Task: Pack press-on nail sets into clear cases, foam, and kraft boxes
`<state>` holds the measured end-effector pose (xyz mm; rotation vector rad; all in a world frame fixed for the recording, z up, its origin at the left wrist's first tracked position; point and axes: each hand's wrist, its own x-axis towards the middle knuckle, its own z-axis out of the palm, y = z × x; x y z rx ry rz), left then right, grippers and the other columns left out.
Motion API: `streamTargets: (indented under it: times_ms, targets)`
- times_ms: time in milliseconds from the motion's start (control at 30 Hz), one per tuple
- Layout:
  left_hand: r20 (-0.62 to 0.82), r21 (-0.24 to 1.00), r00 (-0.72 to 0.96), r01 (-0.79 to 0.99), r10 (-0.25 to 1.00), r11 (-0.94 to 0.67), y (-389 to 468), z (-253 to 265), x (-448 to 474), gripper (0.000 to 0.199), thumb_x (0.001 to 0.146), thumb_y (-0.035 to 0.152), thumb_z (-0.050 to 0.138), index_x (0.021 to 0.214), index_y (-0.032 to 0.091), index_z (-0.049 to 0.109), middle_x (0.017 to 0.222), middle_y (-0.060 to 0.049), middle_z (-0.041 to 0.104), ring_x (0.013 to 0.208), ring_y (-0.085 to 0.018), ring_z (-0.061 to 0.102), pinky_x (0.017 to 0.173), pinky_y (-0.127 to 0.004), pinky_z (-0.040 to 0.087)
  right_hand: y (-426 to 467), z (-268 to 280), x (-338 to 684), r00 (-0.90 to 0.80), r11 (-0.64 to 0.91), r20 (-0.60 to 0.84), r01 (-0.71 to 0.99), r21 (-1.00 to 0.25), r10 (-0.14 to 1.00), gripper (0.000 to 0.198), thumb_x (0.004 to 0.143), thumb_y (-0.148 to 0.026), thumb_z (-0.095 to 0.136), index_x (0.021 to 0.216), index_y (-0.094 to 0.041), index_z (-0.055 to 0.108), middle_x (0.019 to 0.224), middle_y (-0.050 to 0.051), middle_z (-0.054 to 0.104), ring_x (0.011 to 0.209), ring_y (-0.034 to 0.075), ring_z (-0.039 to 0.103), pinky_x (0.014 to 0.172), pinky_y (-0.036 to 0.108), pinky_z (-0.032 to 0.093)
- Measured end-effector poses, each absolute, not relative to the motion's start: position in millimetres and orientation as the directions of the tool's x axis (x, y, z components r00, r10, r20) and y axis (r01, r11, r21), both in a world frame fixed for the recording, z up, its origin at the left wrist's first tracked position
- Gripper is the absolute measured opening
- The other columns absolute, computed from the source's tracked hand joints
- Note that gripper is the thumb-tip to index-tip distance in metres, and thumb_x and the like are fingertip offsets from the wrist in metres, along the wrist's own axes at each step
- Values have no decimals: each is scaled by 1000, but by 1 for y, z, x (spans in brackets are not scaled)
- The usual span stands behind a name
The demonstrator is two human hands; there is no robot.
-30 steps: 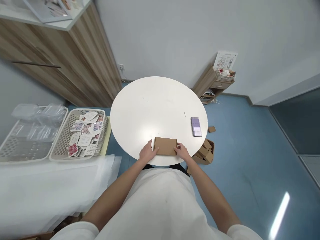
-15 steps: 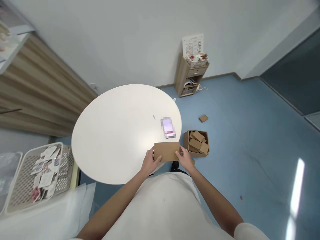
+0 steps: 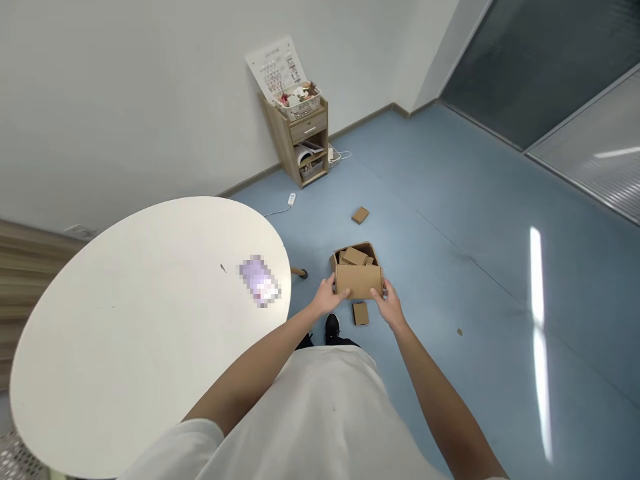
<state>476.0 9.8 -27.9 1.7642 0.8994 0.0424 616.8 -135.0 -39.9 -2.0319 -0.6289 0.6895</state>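
left hand [image 3: 327, 297]: fingers are clamping the cardboard box [image 3: 359, 282]
right hand [image 3: 391, 307]: fingers are clamping its other end
carton [image 3: 369, 249]: is standing lower (partly hidden)

Sm. wood cab. [image 3: 309, 127] by wall [image 3: 150, 100] w/ basket [image 3: 304, 107] & printed board [image 3: 275, 67] on top, dk. panel [image 3: 530, 67] to R.

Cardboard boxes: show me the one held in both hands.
The cardboard box gripped between the left hand and right hand; the others lie in the open carton or on the floor.
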Motion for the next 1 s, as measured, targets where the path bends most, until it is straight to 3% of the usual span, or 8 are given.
streamTargets:
  times_ms: [133, 233, 367, 567, 733, 1000]
  targets:
    - [-327, 870, 740, 479, 589, -120, 20, -25, 506, 73, 73, 44, 55, 134, 20, 22, 130, -13, 37, 114, -24, 42, 87, -34, 41, -126, -34, 633, 784, -482, -190, 154, -863, 591, 76, 71, -48, 52, 135, -19, 21, 141, 11, 22, 129, 24, 22, 101, 40, 25]
    - [-304, 862, 751, 479, 587, -166, 16, -24, 497, 69, 72, 42, 57, 131, 18, 30, 129, -13, 41, 118, -25, 39, 93, -37, 37, -126, -41, 623, 750, -518, -216, 191, -834, 625, 72, 71, -46, 52, 133, -19, 26, 143, 10, 18, 131, 24, 14, 104, 42, 19]
    - [-388, 832, 722, 542, 573, -120, 0, -26, 451, 53, 72, 40, 55, 119, 16, 47, 120, -12, 51, 110, -25, 47, 93, -38, 37, -133, -66, 594, 640, -527, -277, 236, -817, 717, 64, 70, -42, 53, 127, -19, 36, 136, 10, 32, 127, 24, 26, 103, 41, 24]
    - [-504, 805, 513, 570, 695, 164, -20, -29, 365, 49, 72, 41, 54, 114, 16, 51, 112, -12, 57, 97, -23, 56, 82, -35, 44, -127, -83, 556, 470, -485, -346, 213, -848, 812, 57, 68, -38, 53, 121, -19, 43, 128, 10, 44, 117, 23, 43, 95, 38, 37]
    - [-487, 834, 355, 460, 798, 304, -31, -17, 302, 50, 71, 43, 53, 112, 15, 51, 107, -12, 58, 88, -20, 58, 74, -32, 46, -102, -64, 529, 343, -447, -353, 249, -859, 870, 50, 71, -37, 50, 118, -20, 46, 118, 9, 53, 94, 20, 59, 82, 36, 46]
    - [-356, 890, 61, 325, 932, 319, -66, 15, 177, 44, 75, 41, 49, 113, 17, 49, 109, -9, 56, 87, -16, 57, 74, -29, 45, -53, -17, 411, -36, -207, -238, 376, -903, 971, 38, 75, -42, 46, 102, -17, 55, 96, 11, 63, 84, 22, 60, 74, 37, 48]
